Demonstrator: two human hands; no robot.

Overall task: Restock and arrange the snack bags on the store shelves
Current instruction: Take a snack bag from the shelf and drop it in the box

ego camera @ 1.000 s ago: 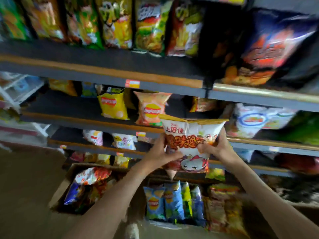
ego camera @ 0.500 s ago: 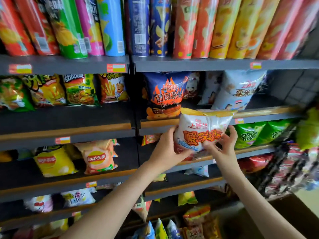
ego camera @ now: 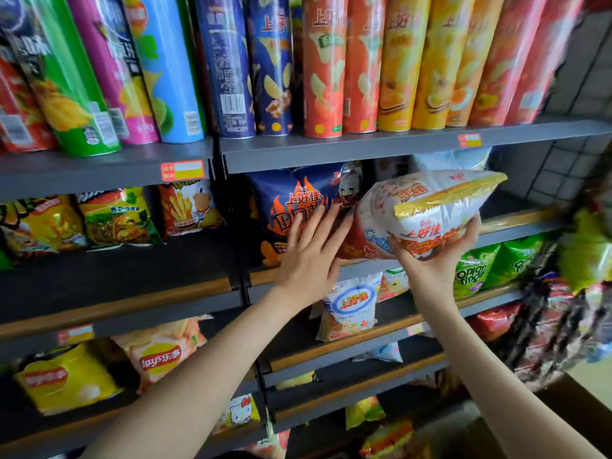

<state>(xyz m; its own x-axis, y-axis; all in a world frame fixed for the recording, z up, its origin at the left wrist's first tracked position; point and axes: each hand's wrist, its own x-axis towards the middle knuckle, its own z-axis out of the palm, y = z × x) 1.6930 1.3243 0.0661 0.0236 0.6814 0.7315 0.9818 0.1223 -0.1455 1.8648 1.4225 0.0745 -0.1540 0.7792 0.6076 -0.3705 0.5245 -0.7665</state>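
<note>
Visibility limits.
Chip canisters cut off at top; hanging packets at right blurred; left hand covers part of navy bag; white snack bag hides most fingers of right hand.

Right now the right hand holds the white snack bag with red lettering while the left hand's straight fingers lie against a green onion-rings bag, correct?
No. In the head view the left hand lies flat against the dark blue flame-printed bag, not a green one. The right hand does hold the white snack bag with red lettering.
</note>
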